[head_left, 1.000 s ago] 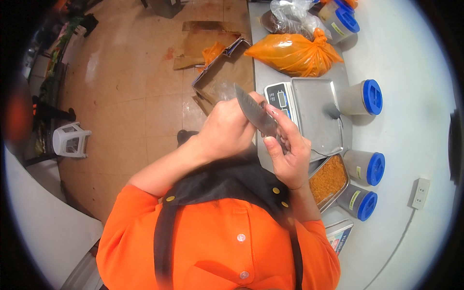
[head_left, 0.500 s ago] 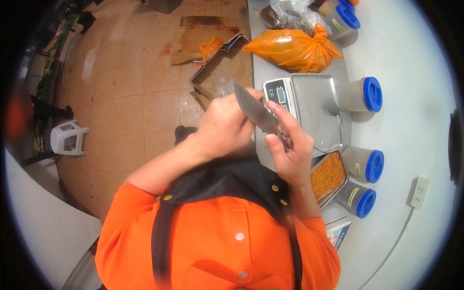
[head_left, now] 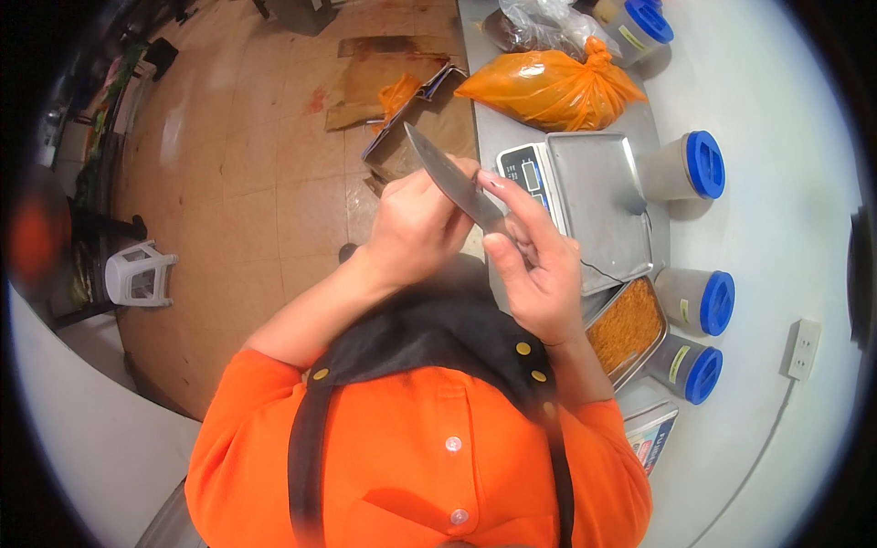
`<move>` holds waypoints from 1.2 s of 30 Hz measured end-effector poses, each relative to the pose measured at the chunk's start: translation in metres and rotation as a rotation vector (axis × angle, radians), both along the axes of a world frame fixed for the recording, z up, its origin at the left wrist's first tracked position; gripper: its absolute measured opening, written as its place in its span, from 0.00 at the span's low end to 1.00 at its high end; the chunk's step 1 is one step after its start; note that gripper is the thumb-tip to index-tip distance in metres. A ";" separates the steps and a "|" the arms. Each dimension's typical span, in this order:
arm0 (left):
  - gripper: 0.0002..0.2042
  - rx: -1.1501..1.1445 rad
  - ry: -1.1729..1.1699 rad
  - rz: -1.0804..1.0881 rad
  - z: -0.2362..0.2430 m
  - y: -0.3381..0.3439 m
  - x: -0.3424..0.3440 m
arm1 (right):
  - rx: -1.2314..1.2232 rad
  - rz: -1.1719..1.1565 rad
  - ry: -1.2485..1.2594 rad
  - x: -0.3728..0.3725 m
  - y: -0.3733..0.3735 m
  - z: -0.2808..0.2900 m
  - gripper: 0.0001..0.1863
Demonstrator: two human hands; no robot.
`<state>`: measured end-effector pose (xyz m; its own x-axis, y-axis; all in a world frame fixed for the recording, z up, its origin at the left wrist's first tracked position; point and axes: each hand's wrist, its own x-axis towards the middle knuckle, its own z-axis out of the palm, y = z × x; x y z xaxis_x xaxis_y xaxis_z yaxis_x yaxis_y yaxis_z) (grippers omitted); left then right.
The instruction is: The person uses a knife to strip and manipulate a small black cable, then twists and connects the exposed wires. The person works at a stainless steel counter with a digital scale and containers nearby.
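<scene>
My right hand (head_left: 545, 274) grips a knife (head_left: 448, 175) low down, its thumb and forefinger along the grey blade. The blade slants up and to the left, tip pointing away from me. My left hand (head_left: 413, 228) is closed just behind the blade, its fingertips hidden by the knife. Whatever it holds, if anything, cannot be made out. Both hands are in the air in front of my black apron (head_left: 411, 320), left of the counter.
On the counter at right are a digital scale (head_left: 527, 178), a metal tray (head_left: 603, 219), a knotted orange bag (head_left: 548, 89), a pan of orange-brown crumbly food (head_left: 628, 329) and blue-lidded containers (head_left: 703, 164). Flattened cardboard (head_left: 388, 78) lies on the floor. A white stool (head_left: 140, 274) stands left, near a blurred person.
Both hands and the knife have shifted slightly left, and the blade tip now reaches further up and left. My grip on the knife looks the same. The whole view has shifted slightly.
</scene>
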<state>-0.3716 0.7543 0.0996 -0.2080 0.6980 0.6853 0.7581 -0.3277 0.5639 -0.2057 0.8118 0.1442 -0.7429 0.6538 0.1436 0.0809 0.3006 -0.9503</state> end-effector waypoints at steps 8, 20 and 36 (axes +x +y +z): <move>0.15 0.009 -0.013 0.035 -0.007 0.003 0.000 | 0.012 -0.016 -0.030 -0.001 0.001 -0.001 0.23; 0.17 0.097 0.018 0.139 -0.009 0.009 -0.003 | 0.047 -0.042 0.030 -0.016 0.000 -0.007 0.23; 0.19 0.023 -0.087 0.130 -0.008 0.010 0.001 | -0.002 -0.058 0.110 -0.022 0.002 -0.014 0.24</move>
<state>-0.3705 0.7638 0.0920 -0.3550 0.6457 0.6760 0.7432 -0.2438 0.6231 -0.2281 0.8140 0.1305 -0.6838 0.6955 0.2207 -0.0068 0.2963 -0.9551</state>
